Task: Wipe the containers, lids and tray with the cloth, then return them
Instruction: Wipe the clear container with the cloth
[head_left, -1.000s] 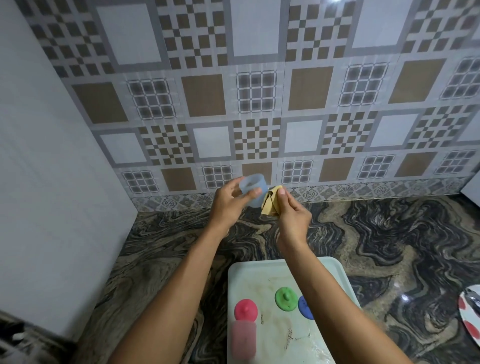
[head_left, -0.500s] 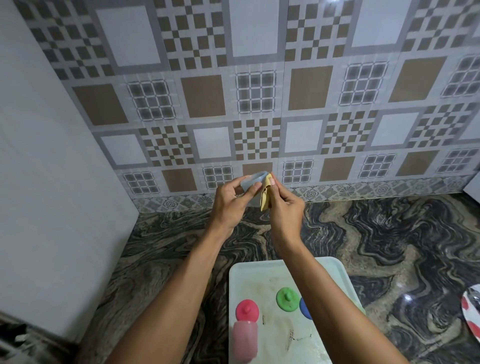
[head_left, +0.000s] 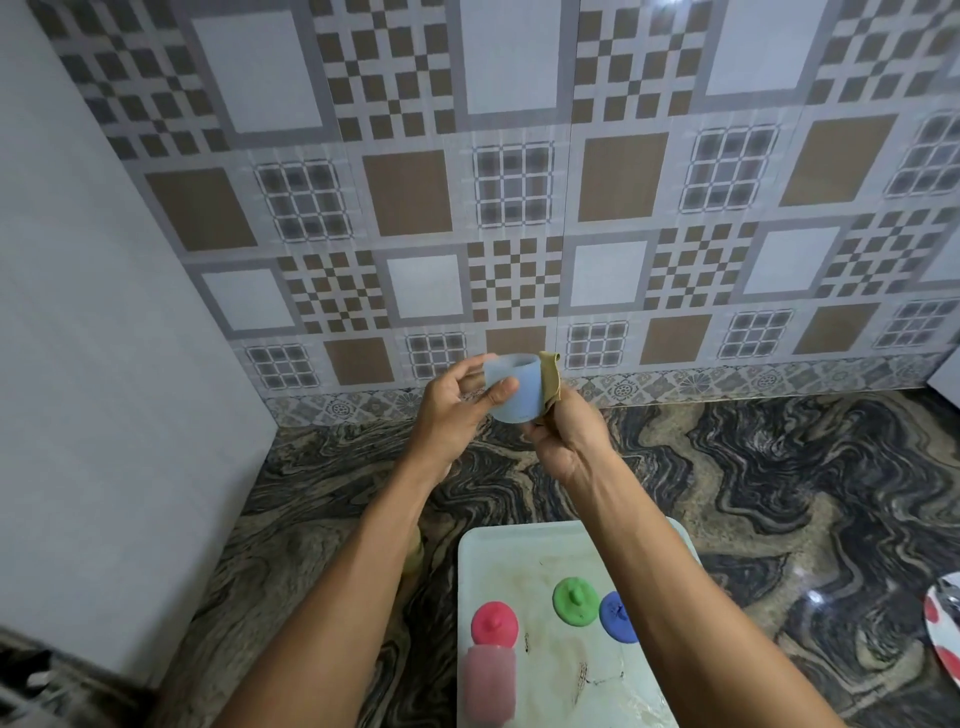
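On the near tray (head_left: 519, 551) nothing has shifted: the pink container (head_left: 490, 686) lies at the near left, with the pink lid (head_left: 494, 623) just beyond it, the green lid (head_left: 574, 600) and the blue lid (head_left: 615, 617). Farther out, above the table, the pale blue container (head_left: 514, 387) shows far more than half a second ago, when the yellow cloth (head_left: 550, 384) covered it. The left hand (head_left: 457, 410) pinches it between thumb and fingers. The right hand (head_left: 566, 436) has sunk lower and grips the cloth against the container's right side, so both hands are together on it.

The right forearm crosses the tray and hides part of the blue lid. A red-spotted plate (head_left: 943, 634) is cut off at the right edge.

The table (head_left: 779, 493) is dark swirled marble. Behind it is a checked tile wall (head_left: 519, 208), with a plain white panel (head_left: 104, 312) on the left.
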